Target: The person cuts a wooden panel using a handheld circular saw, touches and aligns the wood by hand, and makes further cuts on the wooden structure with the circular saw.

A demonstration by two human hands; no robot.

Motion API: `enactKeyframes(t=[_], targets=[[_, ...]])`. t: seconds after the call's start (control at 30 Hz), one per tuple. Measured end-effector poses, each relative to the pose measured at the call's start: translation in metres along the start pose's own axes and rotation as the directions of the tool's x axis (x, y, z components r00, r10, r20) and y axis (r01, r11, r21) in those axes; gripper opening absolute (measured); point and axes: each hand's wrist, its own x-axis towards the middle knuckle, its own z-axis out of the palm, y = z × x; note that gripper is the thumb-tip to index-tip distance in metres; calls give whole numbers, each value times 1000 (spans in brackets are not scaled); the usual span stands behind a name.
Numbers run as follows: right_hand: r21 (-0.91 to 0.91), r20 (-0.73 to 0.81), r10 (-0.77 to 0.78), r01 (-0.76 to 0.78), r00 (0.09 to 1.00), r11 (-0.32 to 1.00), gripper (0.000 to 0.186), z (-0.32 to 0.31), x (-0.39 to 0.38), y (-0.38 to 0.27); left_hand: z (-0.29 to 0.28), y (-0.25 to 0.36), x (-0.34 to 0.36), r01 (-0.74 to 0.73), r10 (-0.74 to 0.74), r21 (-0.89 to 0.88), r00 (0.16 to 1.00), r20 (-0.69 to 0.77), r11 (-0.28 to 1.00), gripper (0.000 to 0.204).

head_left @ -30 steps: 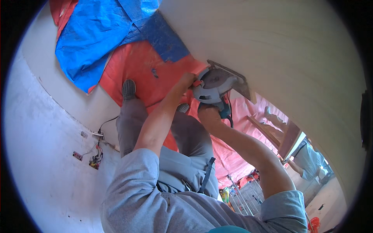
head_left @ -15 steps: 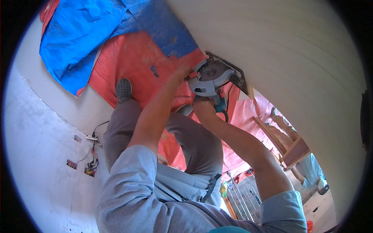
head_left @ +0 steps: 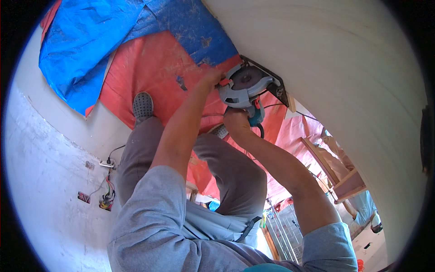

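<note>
A grey and teal circular saw (head_left: 235, 96) stands tilted at the edge of a large pale board (head_left: 335, 59), its dark base plate (head_left: 282, 94) against that edge. The round blade (head_left: 247, 78) shows inside the grey guard. My right hand (head_left: 236, 120) is closed round the saw's rear handle. At the front of the saw, my left hand (head_left: 215, 78) is closed by the small red lever (head_left: 224, 82); its fingertips are partly hidden, but it appears to grip there.
Red sheeting (head_left: 149, 63) and a blue tarp (head_left: 93, 50) cover the floor. An extension socket (head_left: 108, 163) and loose wires (head_left: 107, 199) are at the left wall. A black cable (head_left: 304, 115) runs by the saw. Another person (head_left: 362, 207) is at the lower right near a wooden frame (head_left: 351, 185).
The saw has turned slightly, and its blade shows more clearly. Both hands stay on it. More black cable is visible to its right. The whole view has shifted a little.
</note>
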Motion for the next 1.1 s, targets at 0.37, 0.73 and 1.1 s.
enactKeyframes(t=[0.37, 0.73, 1.1], targets=[[1, -9, -14, 14, 1000, 1000, 19, 10, 14, -8, 0, 5, -1, -21, 15, -73, 996, -84, 997, 9], [27, 46, -76, 75, 996, 997, 16, 12, 12, 2, 11, 9, -1, 52, -51, 5, 993, -110, 999, 11], [329, 0, 167, -158, 986, 931, 11, 1, 22, 8, -10, 2, 1, -21, 20, -20, 998, -56, 1000, 14]])
